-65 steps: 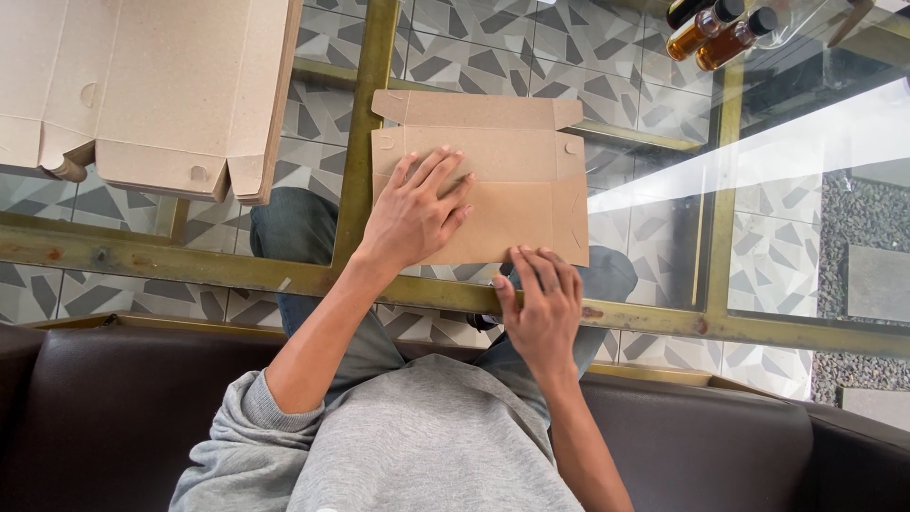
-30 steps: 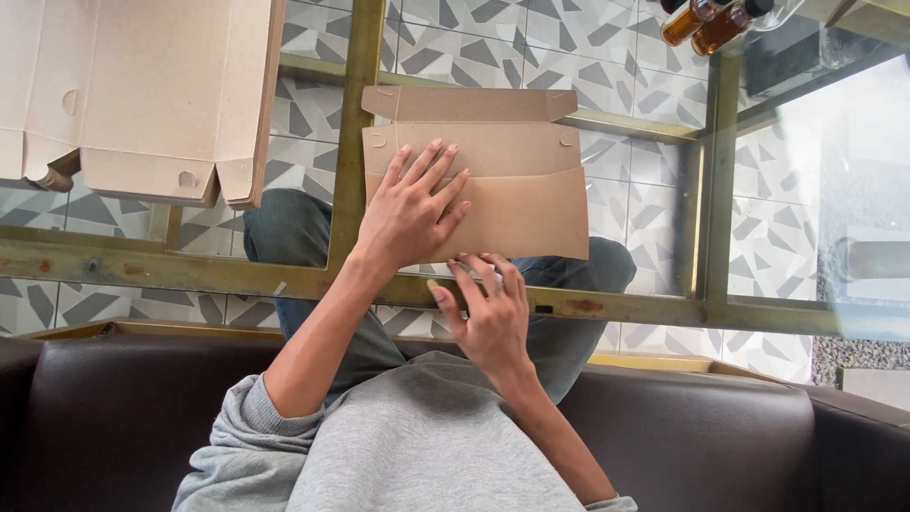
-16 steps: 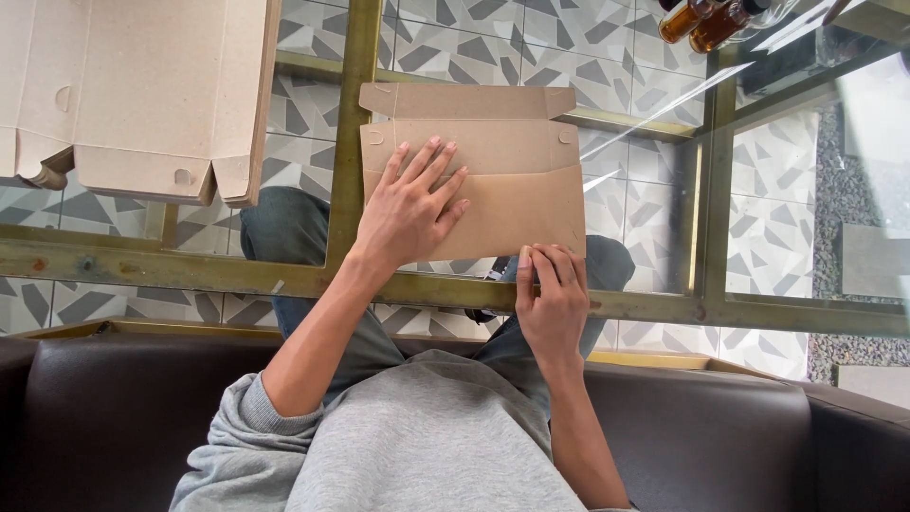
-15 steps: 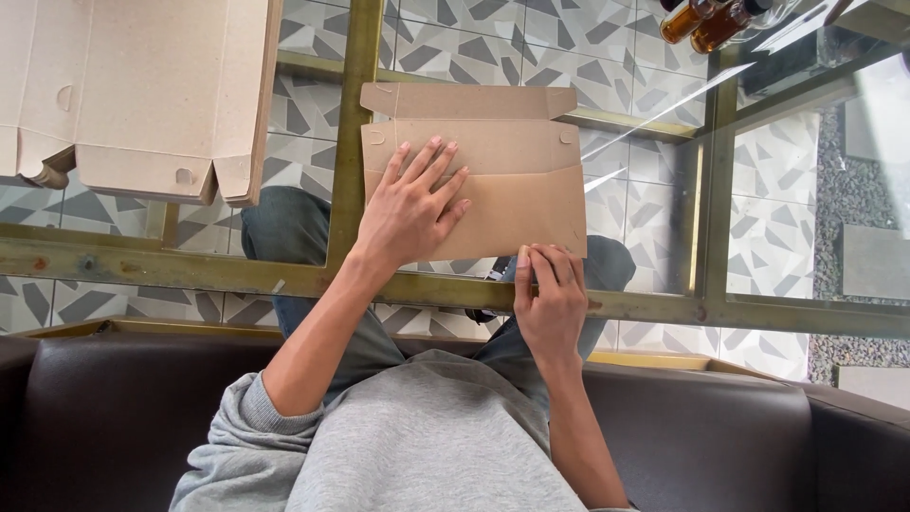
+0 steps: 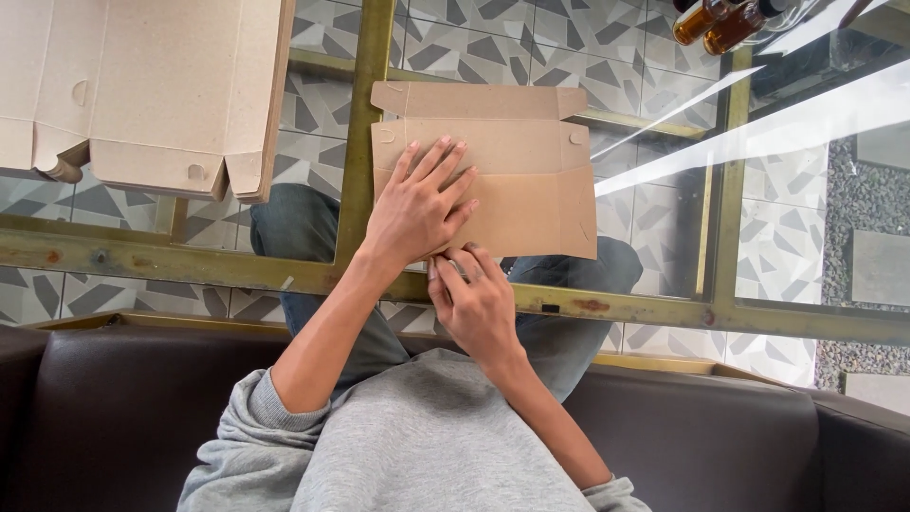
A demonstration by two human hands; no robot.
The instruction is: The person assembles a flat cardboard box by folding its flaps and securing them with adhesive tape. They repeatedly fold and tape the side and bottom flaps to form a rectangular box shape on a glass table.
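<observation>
Head view: left hand [image 5: 414,210] lies flat, fingers spread, pressing down on a folded cardboard box [image 5: 512,180] that rests on a glass table [image 5: 806,123] with a brass-coloured frame [image 5: 360,123]. That hand grasps nothing; its palm and fingers only bear on the box's left half. Right hand [image 5: 479,303] sits just below, at the box's near edge, fingers curled with the tips at the edge beside the left wrist; whether it pinches the cardboard I cannot tell. A narrow flap stands open along the box's far side. Second, larger flat box [image 5: 142,90] lies at the table's far left, well apart. Two amber bottles [image 5: 720,21] stand at the top right. Grey sleeves, jeans and a dark sofa [image 5: 123,408] fill the bottom.
</observation>
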